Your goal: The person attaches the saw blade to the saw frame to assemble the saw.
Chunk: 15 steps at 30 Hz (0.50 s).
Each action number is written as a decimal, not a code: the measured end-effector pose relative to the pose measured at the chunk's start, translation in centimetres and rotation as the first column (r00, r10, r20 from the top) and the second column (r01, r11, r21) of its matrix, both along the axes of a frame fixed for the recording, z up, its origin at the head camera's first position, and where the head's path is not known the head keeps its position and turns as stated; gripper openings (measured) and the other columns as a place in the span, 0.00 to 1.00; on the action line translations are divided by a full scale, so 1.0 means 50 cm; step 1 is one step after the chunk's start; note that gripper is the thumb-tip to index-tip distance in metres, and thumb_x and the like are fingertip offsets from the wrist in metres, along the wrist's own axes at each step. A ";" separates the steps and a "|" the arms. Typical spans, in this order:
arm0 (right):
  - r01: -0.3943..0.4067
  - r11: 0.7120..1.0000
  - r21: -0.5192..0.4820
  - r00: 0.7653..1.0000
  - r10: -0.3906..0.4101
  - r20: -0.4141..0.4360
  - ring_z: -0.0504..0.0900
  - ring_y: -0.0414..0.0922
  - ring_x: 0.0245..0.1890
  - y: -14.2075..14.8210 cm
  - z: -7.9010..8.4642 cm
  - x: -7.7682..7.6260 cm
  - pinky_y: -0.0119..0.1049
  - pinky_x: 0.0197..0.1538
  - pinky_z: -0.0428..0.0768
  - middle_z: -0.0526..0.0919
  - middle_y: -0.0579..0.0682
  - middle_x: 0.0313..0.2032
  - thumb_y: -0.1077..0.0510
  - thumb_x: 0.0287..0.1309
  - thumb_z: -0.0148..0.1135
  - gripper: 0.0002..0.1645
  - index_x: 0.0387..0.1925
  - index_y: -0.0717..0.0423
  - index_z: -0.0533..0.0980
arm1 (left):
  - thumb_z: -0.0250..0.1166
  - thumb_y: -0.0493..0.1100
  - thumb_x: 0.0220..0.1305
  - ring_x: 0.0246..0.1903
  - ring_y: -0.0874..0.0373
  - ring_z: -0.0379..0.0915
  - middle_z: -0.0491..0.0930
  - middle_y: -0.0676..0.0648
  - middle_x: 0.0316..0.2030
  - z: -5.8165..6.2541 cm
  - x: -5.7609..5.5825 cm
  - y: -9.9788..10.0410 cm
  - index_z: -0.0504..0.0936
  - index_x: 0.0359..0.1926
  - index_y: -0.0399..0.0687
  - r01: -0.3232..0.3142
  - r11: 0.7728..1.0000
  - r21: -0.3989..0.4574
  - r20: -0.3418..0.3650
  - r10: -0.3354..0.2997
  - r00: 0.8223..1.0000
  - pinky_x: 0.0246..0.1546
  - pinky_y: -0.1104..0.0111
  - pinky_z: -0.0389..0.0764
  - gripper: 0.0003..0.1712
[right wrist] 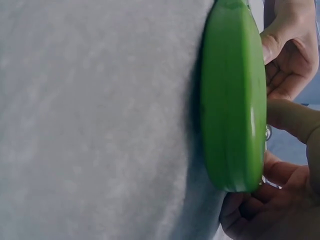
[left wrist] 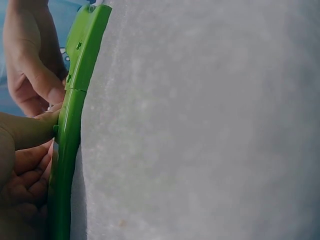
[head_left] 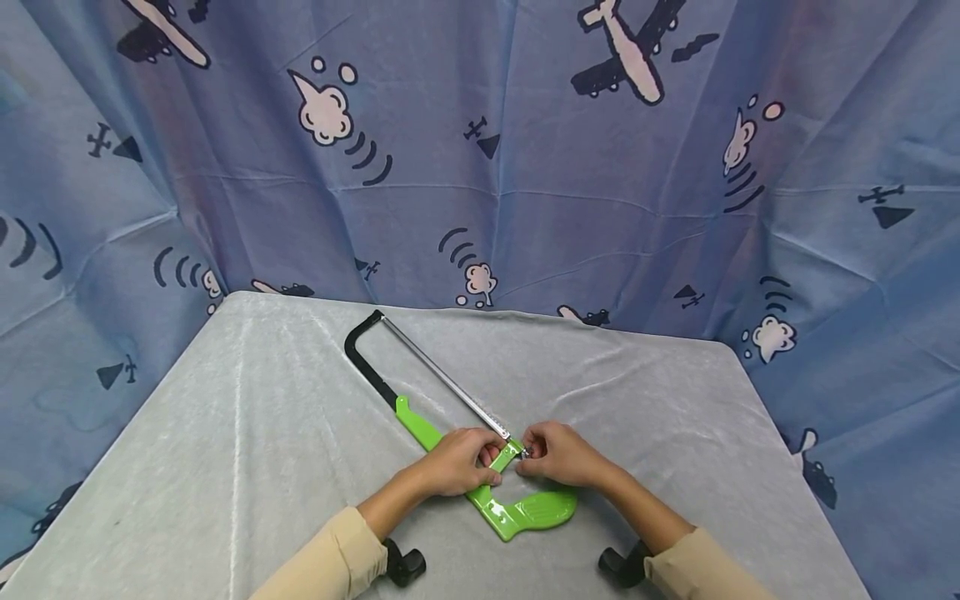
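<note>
A hacksaw [head_left: 417, 423] lies slantwise on the table, with a green handle [head_left: 543, 510] near me and a black curved frame end [head_left: 363, 360] pointing away to the left. Its silver blade [head_left: 446, 379] runs along the upper right side. My left hand [head_left: 456, 463] grips the green arm by the blade's near end, thumb on one side and fingers on the other. My right hand [head_left: 564, 454] pinches the small metal nut [head_left: 524, 454] at that end, its thumb and fingertips curled about it. The right wrist view shows the green handle large in front of both hands, partly covering the fingers.
A pale grey cloth covers the table [head_left: 300, 500]. Behind it hangs a blue curtain [head_left: 420, 208] printed with planes and clouds. Black wrist mounts [head_left: 405, 567] show beneath the beige sleeves [head_left: 330, 554].
</note>
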State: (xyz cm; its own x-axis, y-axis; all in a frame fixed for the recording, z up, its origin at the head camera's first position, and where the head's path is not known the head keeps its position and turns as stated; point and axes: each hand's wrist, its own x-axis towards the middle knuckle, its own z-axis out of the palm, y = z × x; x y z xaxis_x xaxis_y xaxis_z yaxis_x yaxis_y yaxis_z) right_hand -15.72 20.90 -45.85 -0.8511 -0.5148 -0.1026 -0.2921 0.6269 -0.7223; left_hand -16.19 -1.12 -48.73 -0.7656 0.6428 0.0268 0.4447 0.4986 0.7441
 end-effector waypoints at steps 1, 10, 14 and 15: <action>-0.003 1.000 -0.014 1.000 0.003 0.006 0.70 0.34 0.21 0.002 0.000 -0.001 0.29 0.26 0.69 0.73 0.41 0.21 0.60 0.51 0.73 0.12 0.30 0.59 0.76 | 0.77 0.39 0.52 0.31 0.70 0.71 0.76 0.58 0.30 0.000 0.000 0.000 0.82 0.49 0.41 -0.001 1.000 -0.003 0.000 0.001 1.000 0.40 0.73 0.72 0.22; -0.008 0.998 -0.058 0.998 0.012 0.069 0.74 0.38 0.24 0.012 0.000 -0.005 0.30 0.28 0.73 0.77 0.46 0.25 0.59 0.55 0.71 0.14 0.38 0.62 0.77 | 0.77 0.39 0.52 0.31 0.69 0.72 0.77 0.56 0.30 0.003 0.002 -0.002 0.82 0.48 0.41 0.002 1.000 0.006 0.000 -0.002 1.000 0.39 0.73 0.72 0.22; -0.004 0.997 -0.081 0.998 0.010 0.068 0.73 0.37 0.24 0.016 0.001 -0.007 0.30 0.28 0.73 0.78 0.47 0.25 0.60 0.56 0.70 0.12 0.38 0.63 0.77 | 0.77 0.39 0.52 0.31 0.69 0.72 0.77 0.56 0.30 0.003 0.001 -0.002 0.82 0.48 0.41 0.005 1.000 0.008 -0.004 -0.005 1.000 0.39 0.74 0.71 0.21; 0.000 0.996 -0.089 0.998 0.006 0.069 0.73 0.36 0.23 0.016 0.001 -0.007 0.30 0.27 0.73 0.77 0.47 0.25 0.61 0.56 0.69 0.12 0.38 0.64 0.77 | 0.77 0.39 0.52 0.31 0.69 0.72 0.77 0.56 0.30 0.003 0.001 -0.002 0.82 0.48 0.41 0.006 1.000 0.013 -0.006 -0.006 1.000 0.39 0.73 0.71 0.21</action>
